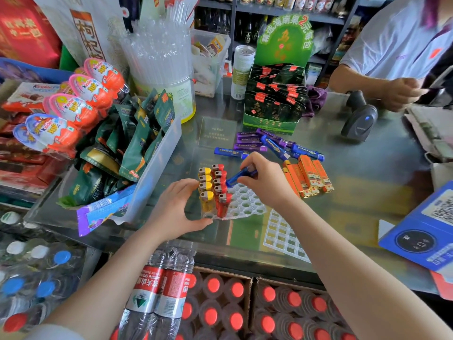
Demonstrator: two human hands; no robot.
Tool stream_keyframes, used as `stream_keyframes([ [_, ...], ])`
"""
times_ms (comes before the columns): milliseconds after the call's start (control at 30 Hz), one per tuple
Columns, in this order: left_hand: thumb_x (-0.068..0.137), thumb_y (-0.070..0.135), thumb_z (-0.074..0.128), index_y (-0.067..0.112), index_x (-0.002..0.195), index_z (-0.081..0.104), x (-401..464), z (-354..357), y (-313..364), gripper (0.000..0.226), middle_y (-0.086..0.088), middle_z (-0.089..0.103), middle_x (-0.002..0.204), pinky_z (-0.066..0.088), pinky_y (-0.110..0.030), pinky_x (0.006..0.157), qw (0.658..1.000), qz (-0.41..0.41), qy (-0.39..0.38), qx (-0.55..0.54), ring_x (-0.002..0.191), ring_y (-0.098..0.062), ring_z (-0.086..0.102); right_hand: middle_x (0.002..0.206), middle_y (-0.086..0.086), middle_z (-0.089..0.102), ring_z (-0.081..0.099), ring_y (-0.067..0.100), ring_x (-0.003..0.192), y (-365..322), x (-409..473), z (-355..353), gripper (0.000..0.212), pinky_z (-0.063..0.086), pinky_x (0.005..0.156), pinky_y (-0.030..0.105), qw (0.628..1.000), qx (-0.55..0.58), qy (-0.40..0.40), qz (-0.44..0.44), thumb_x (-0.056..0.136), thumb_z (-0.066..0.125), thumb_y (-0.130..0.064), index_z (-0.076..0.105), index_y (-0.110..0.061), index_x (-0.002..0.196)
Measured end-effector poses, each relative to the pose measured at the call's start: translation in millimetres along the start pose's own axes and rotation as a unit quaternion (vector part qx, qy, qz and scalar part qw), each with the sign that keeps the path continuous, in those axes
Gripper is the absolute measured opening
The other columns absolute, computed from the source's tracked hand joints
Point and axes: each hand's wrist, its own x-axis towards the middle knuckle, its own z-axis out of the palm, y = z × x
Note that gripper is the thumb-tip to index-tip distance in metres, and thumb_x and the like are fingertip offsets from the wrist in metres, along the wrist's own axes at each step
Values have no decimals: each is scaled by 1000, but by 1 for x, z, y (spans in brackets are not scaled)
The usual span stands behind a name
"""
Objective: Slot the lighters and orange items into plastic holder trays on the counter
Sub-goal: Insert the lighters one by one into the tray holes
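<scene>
A clear plastic holder tray (247, 204) with round holes sits on the glass counter. Several yellow lighters (206, 190) and red lighters (221, 192) stand upright in its left rows. My left hand (181, 207) grips the tray's left side and front corner. My right hand (267, 180) holds a blue lighter (239, 177), tilted, its lower end just above the holes beside the red row. Several orange items (308, 179) lie in a bunch right of my right hand. Blue and purple lighters (269, 144) lie loose behind the tray. A second white tray (284, 235) with square slots lies nearer to me.
A clear bin (157, 163) of green snack packs stands left of the tray. A green display box (272, 121) of dark packets stands behind the lighters, a barcode scanner (359, 119) to its right. Another person's hand (402, 94) rests at the far right. A blue QR sign (426, 229) sits right.
</scene>
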Motion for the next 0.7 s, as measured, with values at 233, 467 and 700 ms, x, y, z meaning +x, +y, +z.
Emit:
stream_keyframes([
  [233,60,63,55,17,122,51,0,0,1,77,2,50,126,25,-23,97,1000,6,-3,9,117,-16,41,91,8,67,60,20,78,-9,9,-9,17,47,66,26,991,-89,-63,-76,78,66,-5,59,-9,93],
  [467,61,59,61,19,123,50,0,0,1,75,4,48,125,25,-22,95,1000,1,0,0,116,-13,39,65,-14,58,55,-1,56,-4,11,9,17,36,43,4,997,36,-61,11,76,72,-15,56,-20,79],
  [700,63,44,76,18,125,49,0,0,-1,73,3,47,127,24,-20,95,1000,4,7,1,118,-13,38,66,-11,52,47,-1,56,2,12,17,16,34,46,8,999,0,-27,-39,79,70,-17,54,-16,83],
])
